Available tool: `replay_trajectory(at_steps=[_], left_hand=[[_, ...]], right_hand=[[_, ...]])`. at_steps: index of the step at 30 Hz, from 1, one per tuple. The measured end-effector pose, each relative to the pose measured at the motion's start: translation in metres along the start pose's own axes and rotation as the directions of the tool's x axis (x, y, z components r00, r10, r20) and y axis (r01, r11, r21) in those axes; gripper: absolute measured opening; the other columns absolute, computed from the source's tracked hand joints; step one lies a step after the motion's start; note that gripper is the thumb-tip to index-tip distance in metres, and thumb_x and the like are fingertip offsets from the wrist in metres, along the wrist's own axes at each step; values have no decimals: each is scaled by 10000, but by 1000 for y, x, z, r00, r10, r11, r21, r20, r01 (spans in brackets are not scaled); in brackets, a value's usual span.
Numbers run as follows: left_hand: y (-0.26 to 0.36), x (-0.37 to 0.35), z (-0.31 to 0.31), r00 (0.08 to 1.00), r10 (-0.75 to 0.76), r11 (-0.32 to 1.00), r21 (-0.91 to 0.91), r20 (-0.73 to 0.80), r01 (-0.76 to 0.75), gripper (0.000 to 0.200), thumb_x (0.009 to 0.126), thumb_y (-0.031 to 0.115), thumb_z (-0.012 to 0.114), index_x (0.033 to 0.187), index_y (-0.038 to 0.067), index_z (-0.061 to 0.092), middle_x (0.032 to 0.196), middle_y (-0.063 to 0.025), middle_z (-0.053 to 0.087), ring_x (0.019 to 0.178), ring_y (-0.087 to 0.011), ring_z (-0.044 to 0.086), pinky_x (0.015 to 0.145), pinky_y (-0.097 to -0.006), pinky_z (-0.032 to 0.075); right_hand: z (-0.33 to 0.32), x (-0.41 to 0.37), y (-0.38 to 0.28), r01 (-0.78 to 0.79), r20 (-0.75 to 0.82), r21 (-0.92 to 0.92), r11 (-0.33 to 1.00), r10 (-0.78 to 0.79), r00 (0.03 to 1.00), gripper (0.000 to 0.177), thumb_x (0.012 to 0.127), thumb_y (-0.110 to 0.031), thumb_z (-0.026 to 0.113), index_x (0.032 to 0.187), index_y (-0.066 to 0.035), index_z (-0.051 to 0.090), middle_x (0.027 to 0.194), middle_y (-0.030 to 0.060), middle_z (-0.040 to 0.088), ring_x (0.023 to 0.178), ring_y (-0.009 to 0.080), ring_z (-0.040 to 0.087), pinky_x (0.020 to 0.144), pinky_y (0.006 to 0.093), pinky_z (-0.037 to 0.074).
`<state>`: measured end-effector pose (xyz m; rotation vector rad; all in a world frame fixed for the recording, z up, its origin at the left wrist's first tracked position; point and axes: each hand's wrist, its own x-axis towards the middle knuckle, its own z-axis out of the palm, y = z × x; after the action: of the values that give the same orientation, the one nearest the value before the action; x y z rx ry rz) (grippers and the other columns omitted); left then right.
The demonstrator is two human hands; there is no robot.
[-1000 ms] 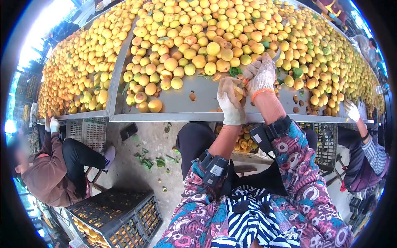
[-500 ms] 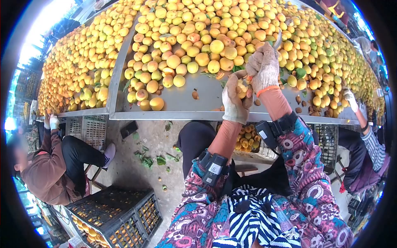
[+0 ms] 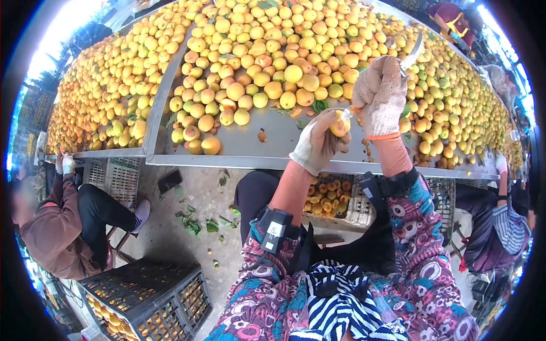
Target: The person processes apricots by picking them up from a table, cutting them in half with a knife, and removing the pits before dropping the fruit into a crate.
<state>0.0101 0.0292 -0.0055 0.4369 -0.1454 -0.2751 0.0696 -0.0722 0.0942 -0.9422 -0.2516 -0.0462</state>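
Observation:
My left hand (image 3: 322,140), in a pale glove, holds a yellow apricot (image 3: 340,125) over the front part of the metal table (image 3: 250,149). Just to its right, my gloved right hand (image 3: 380,94) is closed around a knife; the curved metal blade (image 3: 414,52) sticks out above the fist. A small pointed metal tip (image 3: 348,113) below the fist touches the apricot. Loose apricots (image 3: 273,90) lie spread across the table behind both hands.
A crate of opened apricots (image 3: 329,198) stands under the table edge. Black crates (image 3: 148,301) sit at lower left. One person (image 3: 57,227) sits at left, another (image 3: 500,227) at right. Leaves (image 3: 211,225) lie on the floor.
The hands have moved a little apart, and the apricot in my left hand now shows more fully. My right hand has shifted right. The blade above it is more exposed.

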Motion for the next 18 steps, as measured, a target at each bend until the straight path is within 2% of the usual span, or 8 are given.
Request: replay_trajectory(at_steps=[2, 4, 5, 8, 10, 13, 16, 18], left_hand=[[-1, -2, 2, 983, 154, 938, 326, -96, -116, 219, 917, 122, 505, 1090, -12, 502, 894, -72, 584, 762, -115, 587, 606, -190, 490], [-7, -4, -3, 937, 345, 822, 498, -52, -275, 222, 889, 56, 545, 1095, -13, 498, 884, -58, 581, 769, -112, 592, 614, -191, 492], [-13, -5, -13, 898, 440, 770, 506, 21, -389, 236, 874, 27, 564, 1096, -15, 497, 886, -53, 583, 769, -112, 594, 615, -191, 491], [-12, -1, -26, 953, 215, 962, 213, -213, -169, 249, 915, 184, 536, 1080, -1, 514, 914, -74, 612, 755, -121, 609, 598, -202, 497], [2, -2, -14, 944, -89, 986, -162, -319, 38, 299, 937, 283, 489, 1059, 14, 530, 901, -87, 623, 720, -127, 615, 563, -203, 495], [2, 1, 12, 886, 42, 998, -16, -463, -56, 387, 941, 391, 427, 1028, 36, 550, 844, -92, 629, 648, -126, 614, 487, -195, 473], [0, 1, -4, 938, 78, 997, 31, -337, -72, 388, 940, 430, 429, 1023, 66, 536, 808, -108, 637, 530, -124, 570, 403, -181, 419], [-1, 0, -3, 896, 65, 997, -16, -439, -80, 381, 947, 419, 418, 1033, 67, 536, 796, -105, 640, 497, -118, 549, 396, -179, 409]], right_hand=[[0, 2, 3, -7, -7, 10, 1000, 7, 1000, 309, 926, -429, 533, 801, -147, 550, 503, -67, 305, 387, 75, 270, 350, 252, 202], [4, 1, 3, 21, 5, 5, 1000, -22, 1000, 297, 923, -423, 541, 812, -148, 555, 499, -67, 311, 383, 78, 277, 345, 257, 204], [7, 0, 4, 23, 4, 13, 1000, -23, 1000, 292, 924, -418, 543, 815, -147, 555, 496, -67, 306, 381, 79, 274, 343, 259, 203], [14, -4, 9, -1, 18, -14, 1000, 2, 1000, 289, 922, -411, 551, 834, -137, 551, 484, -60, 307, 372, 80, 272, 337, 258, 213], [13, -6, 20, -30, 24, -39, 999, 31, 999, 294, 922, -413, 551, 839, -130, 547, 485, -56, 316, 370, 80, 276, 334, 255, 214], [10, -7, 28, -31, 67, 0, 1000, 31, 997, 266, 929, -351, 552, 856, -96, 533, 476, -37, 354, 350, 84, 300, 313, 248, 225], [6, -3, 33, 5, 56, -3, 1000, -5, 998, 252, 927, -326, 564, 885, -80, 529, 480, -30, 377, 341, 88, 313, 310, 246, 238], [4, -1, 32, 1, 31, 4, 1000, -1, 1000, 245, 924, -319, 572, 879, -82, 531, 481, -31, 383, 341, 88, 314, 311, 244, 240]])
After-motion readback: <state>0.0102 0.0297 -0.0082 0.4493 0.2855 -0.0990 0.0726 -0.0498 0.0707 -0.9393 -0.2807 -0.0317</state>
